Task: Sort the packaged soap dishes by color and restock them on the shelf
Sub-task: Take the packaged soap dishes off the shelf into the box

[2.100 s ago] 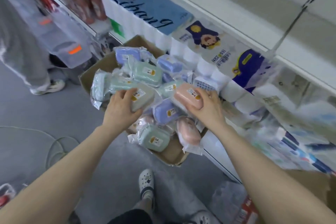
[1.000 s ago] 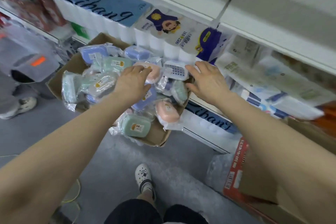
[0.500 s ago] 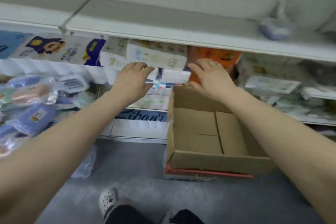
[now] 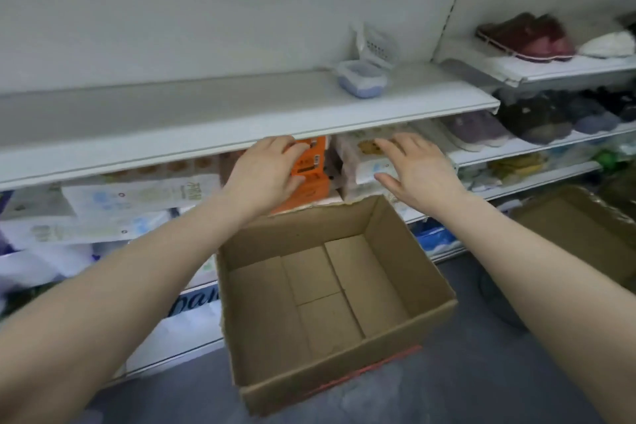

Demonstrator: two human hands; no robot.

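**Two bare hands reaching under the white shelf**

Both arms stretched out over an open cardboard box [image 4: 330,289] on the grey floor. Nothing inside the box but its brown flaps.

Left hand [image 4: 266,175] up near the front edge of the white shelf [image 4: 206,120], fingers bent a little and loose, lying in front of an orange pack [image 4: 311,165] on the lower shelf. Hard to tell whether touching the pack or just near it. No clear hold on anything.

Right hand [image 4: 414,167] just beside it, fingers spread and nearly straight, palm down, in front of a pale tissue pack [image 4: 361,162]. Holding nothing.

One blue soap dish [image 4: 361,81] in a clear wrapper on top of the white shelf, toward its right end and near the back wall. Lying flat, long side running left to right along the shelf. Part of the white wrapper [image 4: 377,43] standing up behind it, leaning on the wall. Well apart from both hands, up and between them.

More white and blue packs [image 4: 137,196] piled on the lower shelf to the left. Dark red shoes [image 4: 526,36] and other slippers on the shelves to the right. Corner of another brown box [image 4: 578,227] on the floor at the right edge.
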